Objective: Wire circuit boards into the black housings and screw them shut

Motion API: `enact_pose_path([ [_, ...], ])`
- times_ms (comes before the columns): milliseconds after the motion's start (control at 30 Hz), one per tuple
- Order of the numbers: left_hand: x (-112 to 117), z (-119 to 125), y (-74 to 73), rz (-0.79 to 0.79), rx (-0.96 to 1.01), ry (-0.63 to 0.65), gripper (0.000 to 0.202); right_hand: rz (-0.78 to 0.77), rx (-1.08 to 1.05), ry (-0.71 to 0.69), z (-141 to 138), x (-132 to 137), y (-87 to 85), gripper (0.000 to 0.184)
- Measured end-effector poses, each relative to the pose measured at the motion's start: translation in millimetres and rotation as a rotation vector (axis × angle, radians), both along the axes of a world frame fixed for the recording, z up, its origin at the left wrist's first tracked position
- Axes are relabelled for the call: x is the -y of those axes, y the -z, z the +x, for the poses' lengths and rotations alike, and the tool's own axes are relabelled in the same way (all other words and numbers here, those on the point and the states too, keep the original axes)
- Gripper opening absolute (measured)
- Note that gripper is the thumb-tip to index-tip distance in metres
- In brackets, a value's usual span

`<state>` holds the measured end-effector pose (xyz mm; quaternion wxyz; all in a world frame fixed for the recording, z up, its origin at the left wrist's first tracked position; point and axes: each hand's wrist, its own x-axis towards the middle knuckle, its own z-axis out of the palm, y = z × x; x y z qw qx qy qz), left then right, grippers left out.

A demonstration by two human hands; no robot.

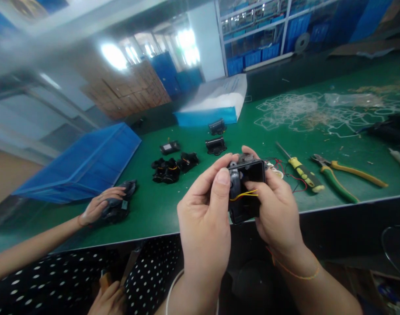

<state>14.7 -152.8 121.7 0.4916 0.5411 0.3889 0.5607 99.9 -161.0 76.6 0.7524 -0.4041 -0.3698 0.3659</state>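
I hold a small black plastic housing (248,175) with yellow wires above the front edge of the green table (193,192). My left hand (204,214) grips its left side, thumb pressed on a black part inside it. My right hand (278,210) wraps round its right side and back. Red and black wires trail from the housing to the table behind it.
A yellow-handled screwdriver (301,171) and yellow-green pliers (346,175) lie right of my hands. Several black parts (172,167) sit mid-table. A blue crate (85,164) stands at left. A co-worker's hand (99,204) rests on a black part (119,204).
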Motion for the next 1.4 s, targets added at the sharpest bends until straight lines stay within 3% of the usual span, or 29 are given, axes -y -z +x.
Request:
enact_pose_path([
  [100, -3, 0, 1.1, -0.019, 0.039, 0.022, 0.027, 0.008, -0.037, -0.042, -1, 0, -0.2, 0.051],
  [300, -7, -2, 2.2, -0.06, 0.097, 0.139, 0.029, -0.035, 0.06, 0.013, 0, 0, -1.8, 0.05],
  [433, -8, -4, 0.0, -0.087, 0.118, 0.228, 0.032, -0.03, 0.028, -0.035, -2, 3, -0.6, 0.06],
  [633, -9, -3, 2.2, -0.122, 0.095, 0.195, 0.037, -0.04, 0.08, -0.088, -1, 3, 3.5, 0.071],
  [800, -20, -3, 16.6, -0.129, -0.08, 0.18, 0.04, -0.092, 0.293, 0.042, 4, -10, 19.4, 0.07],
  [933, -32, -4, 32.1, -0.146, -0.109, 0.172, 0.042, -0.141, 0.47, 0.254, 7, -17, 34.0, 0.082],
  [1000, -36, -5, 38.3, -0.153, -0.108, 0.154, 0.043, -0.144, 0.576, 0.417, 8, -16, 37.6, 0.072],
  [1067, -38, -7, 42.5, -0.139, -0.138, 0.123, 0.043, -0.142, 0.743, 0.532, 8, -15, 38.7, 0.04],
  [1133, -38, -7, 45.0, -0.11, -0.2, 0.08, 0.04, -0.154, 0.912, 0.558, 9, -13, 39.1, 0.017],
  [1267, -38, -6, 48.7, -0.05, -0.33, 0.028, 0.036, -0.169, 1.053, 0.512, 10, -15, 44.9, 0.014],
  [1400, -43, -5, 56.2, -0.034, -0.414, 0.04, 0.035, -0.112, 0.968, 0.438, 13, -16, 56.1, 0.012],
])
